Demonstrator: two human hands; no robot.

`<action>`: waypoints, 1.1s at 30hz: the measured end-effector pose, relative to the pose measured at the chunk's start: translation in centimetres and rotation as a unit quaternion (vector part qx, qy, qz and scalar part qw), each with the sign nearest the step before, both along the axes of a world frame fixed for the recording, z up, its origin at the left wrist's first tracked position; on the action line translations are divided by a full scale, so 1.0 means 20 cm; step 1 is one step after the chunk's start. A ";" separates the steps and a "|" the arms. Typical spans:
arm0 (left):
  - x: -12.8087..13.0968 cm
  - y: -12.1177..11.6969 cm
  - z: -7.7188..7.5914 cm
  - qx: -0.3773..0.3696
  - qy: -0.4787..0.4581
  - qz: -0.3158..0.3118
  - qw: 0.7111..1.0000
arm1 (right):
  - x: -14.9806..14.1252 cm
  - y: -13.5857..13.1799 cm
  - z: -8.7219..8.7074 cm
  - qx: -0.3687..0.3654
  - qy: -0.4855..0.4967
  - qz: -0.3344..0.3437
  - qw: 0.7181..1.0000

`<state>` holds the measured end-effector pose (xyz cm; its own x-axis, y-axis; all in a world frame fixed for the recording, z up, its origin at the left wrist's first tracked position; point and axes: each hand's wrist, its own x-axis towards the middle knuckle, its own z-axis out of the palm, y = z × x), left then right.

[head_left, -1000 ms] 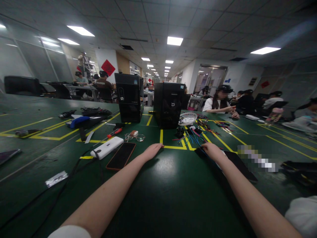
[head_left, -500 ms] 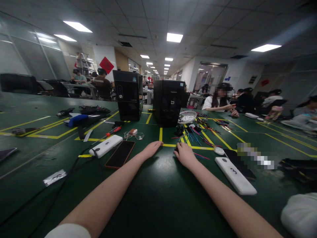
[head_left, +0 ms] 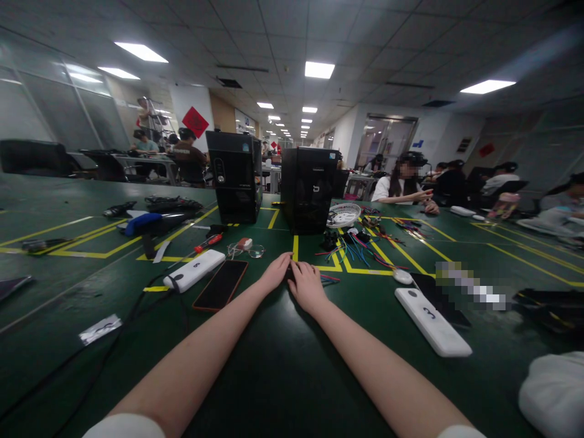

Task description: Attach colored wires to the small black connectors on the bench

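Note:
In the middle of the green table, my left hand (head_left: 275,274) and my right hand (head_left: 306,285) meet at the fingertips. My right fingers are closed over a small black connector, mostly hidden, whose red and blue wires (head_left: 330,279) stick out to the right. The left fingers are pressed together against its near side; what they pinch is hidden. Just beyond stands a black computer tower (head_left: 310,191). More black connectors with coloured wires (head_left: 353,243) lie to the right of it.
Another black tower (head_left: 233,176) stands to the left. A phone (head_left: 221,285), a white power bank (head_left: 196,269), glasses (head_left: 255,250) and a screwdriver (head_left: 208,243) lie left. Right are a white basket (head_left: 344,215) and another power bank (head_left: 433,322). A person (head_left: 404,185) sits across the table.
My right hand has moved left from beside the right-hand power bank to my left hand, bringing the connector and its wires along. My left hand has hardly moved.

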<state>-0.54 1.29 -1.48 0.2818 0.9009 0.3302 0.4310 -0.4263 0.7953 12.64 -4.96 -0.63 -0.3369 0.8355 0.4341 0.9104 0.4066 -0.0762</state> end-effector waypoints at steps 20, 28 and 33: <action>0.03 0.00 0.00 0.025 0.161 0.005 0.987 | 0.01 0.00 -0.02 0.027 -0.014 -0.024 0.999; 0.06 -0.03 0.00 0.030 0.197 -0.014 0.980 | 0.05 -0.06 -0.03 0.019 0.004 -0.020 1.000; 0.05 -0.03 0.00 0.029 0.180 -0.015 0.983 | 0.06 -0.06 0.00 0.054 0.001 -0.005 0.999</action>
